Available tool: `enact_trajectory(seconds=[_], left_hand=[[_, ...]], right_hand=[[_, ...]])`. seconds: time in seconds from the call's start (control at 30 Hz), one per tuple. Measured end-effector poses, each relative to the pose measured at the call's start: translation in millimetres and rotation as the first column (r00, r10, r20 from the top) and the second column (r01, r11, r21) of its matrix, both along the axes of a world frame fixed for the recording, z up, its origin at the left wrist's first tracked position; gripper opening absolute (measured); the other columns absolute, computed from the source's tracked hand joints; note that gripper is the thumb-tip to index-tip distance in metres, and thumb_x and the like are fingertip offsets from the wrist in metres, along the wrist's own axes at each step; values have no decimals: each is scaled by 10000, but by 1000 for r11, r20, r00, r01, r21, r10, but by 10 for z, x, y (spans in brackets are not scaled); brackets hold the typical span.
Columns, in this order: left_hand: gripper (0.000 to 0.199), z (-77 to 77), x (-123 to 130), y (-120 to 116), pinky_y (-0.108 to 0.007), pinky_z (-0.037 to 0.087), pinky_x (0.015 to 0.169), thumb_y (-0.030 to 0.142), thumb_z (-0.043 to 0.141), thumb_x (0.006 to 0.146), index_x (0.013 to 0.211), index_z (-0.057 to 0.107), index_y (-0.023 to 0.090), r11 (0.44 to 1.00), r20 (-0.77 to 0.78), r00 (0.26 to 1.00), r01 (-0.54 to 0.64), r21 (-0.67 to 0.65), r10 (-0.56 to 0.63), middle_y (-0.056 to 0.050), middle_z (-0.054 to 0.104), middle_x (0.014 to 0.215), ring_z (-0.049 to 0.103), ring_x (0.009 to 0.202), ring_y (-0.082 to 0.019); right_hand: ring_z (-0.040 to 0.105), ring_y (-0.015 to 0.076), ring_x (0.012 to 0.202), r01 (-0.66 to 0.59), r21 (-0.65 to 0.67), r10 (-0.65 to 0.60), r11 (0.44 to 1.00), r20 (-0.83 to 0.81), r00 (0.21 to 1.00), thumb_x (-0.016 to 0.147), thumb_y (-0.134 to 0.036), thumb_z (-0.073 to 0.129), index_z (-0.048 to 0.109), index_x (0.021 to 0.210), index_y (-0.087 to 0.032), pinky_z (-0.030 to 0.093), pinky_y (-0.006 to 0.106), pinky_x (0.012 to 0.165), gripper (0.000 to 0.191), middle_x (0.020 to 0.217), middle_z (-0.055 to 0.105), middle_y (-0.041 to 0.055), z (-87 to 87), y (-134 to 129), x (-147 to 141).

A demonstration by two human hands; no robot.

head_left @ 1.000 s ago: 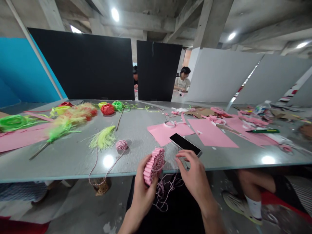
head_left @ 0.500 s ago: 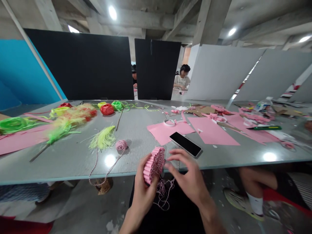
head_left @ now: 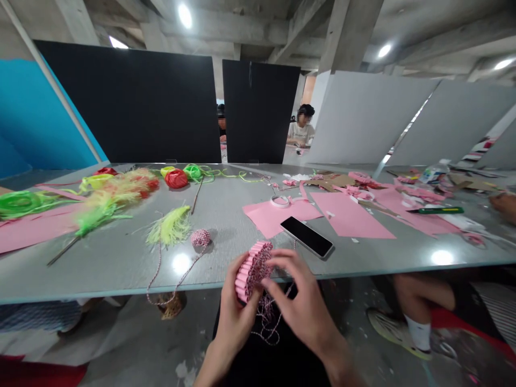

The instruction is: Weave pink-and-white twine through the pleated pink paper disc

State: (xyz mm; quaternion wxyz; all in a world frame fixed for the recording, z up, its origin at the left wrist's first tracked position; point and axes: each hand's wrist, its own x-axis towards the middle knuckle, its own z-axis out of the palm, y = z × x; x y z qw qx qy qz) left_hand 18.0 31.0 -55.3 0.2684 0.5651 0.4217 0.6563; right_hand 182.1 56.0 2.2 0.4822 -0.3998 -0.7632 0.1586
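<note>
My left hand (head_left: pixel 237 314) grips a pleated pink paper bundle (head_left: pixel 252 271), which is wound with pink-and-white twine. My right hand (head_left: pixel 294 301) presses its fingers against the bundle's right side, over the winding. Loose twine (head_left: pixel 268 322) hangs below both hands in a tangle. A twine ball (head_left: pixel 200 237) sits on the grey table (head_left: pixel 121 274) to the left, and a strand runs from it over the table edge. A black smartphone (head_left: pixel 306 237) lies face up beyond my right hand, on the edge of a pink paper sheet (head_left: pixel 350 215).
Yellow-green feather tufts (head_left: pixel 169 227), raffia balls (head_left: pixel 176 179) and a tape roll (head_left: pixel 280 201) lie on the table. A co-worker's hand (head_left: pixel 503 207) enters at the far right. Another person (head_left: pixel 301 134) sits beyond the black partition (head_left: pixel 258 107). A seated person's leg (head_left: pixel 419 306) shows below the table.
My right hand has moved left and down, from beside the phone onto the bundle. The bundle has tilted slightly, and the view has shifted a little.
</note>
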Motion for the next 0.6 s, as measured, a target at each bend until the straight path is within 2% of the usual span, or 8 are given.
enact_trajectory(seconds=[0.1, 0.2, 0.3, 0.37, 0.43, 0.5, 0.53, 0.6], left_hand=[[512, -5, -8, -12, -521, 523, 1168, 336, 665, 1036, 1523, 512, 299, 1000, 2, 1000, 8, 6, -8, -128, 621, 1516, 638, 1375, -313], [495, -6, -45, -7, -524, 541, 1142, 341, 668, 1031, 1502, 527, 289, 1000, -17, 1000, -19, -17, 18, -129, 637, 1496, 653, 1348, -312], [479, -3, -57, 8, -521, 559, 1112, 354, 661, 1032, 1491, 536, 297, 999, -22, 999, -40, -36, 39, -119, 653, 1481, 672, 1318, -308], [490, 1, -41, 10, -515, 555, 1119, 355, 673, 1027, 1494, 533, 303, 999, -14, 999, -38, -30, 38, -115, 647, 1491, 666, 1331, -308], [500, 7, -23, 1, -512, 542, 1140, 346, 676, 1026, 1502, 529, 301, 1000, -5, 1000, -20, -7, 20, -118, 636, 1505, 654, 1354, -310], [508, 14, -18, -11, -505, 541, 1146, 332, 671, 1028, 1512, 522, 297, 1000, 1, 1000, 0, 8, 0, -124, 632, 1512, 654, 1361, -313], [510, 17, -22, -16, -503, 542, 1145, 330, 671, 1027, 1514, 522, 292, 1000, -3, 1000, 4, 9, -4, -127, 632, 1512, 655, 1361, -315], [516, 21, -38, -18, -511, 547, 1136, 337, 676, 1020, 1510, 525, 275, 1000, -21, 1000, -6, 5, 6, -136, 639, 1502, 656, 1357, -326]], right_hand=[[671, 276, 1245, -74, 32, 73, 997, 20, 997, 1018, -155, 620, 681, 1004, -252, 576, 470, 1079, 115, 1290, 673, 107, 25, -90, -200], [687, 309, 1165, 97, 56, -98, 994, 28, 995, 1021, -162, 589, 664, 936, -238, 577, 535, 1043, 136, 1190, 692, 124, -82, 60, -82], [684, 355, 1116, 265, 82, -268, 961, 17, 963, 1001, -219, 621, 662, 926, -232, 570, 610, 1012, 87, 1124, 694, 140, -119, 192, 94], [676, 352, 1165, 217, 79, -219, 973, 17, 976, 1002, -243, 655, 684, 1017, -235, 567, 600, 1042, 34, 1181, 688, 140, -58, 142, 73], [657, 322, 1252, 60, 59, -62, 996, 33, 998, 1006, -229, 678, 690, 1080, -252, 562, 542, 1093, 78, 1280, 668, 126, 20, 19, -54], [645, 291, 1289, -58, 49, 55, 997, 51, 997, 1015, -177, 653, 688, 1034, -260, 565, 486, 1107, 91, 1319, 659, 107, 57, -71, -179], [649, 284, 1281, -65, 52, 62, 997, 55, 997, 1021, -154, 627, 683, 1001, -256, 569, 476, 1099, 118, 1308, 665, 104, 49, -79, -204], [665, 293, 1234, 25, 69, -29, 997, 51, 998, 1032, -150, 592, 676, 959, -244, 573, 505, 1079, 145, 1258, 681, 112, -8, -14, -157]])
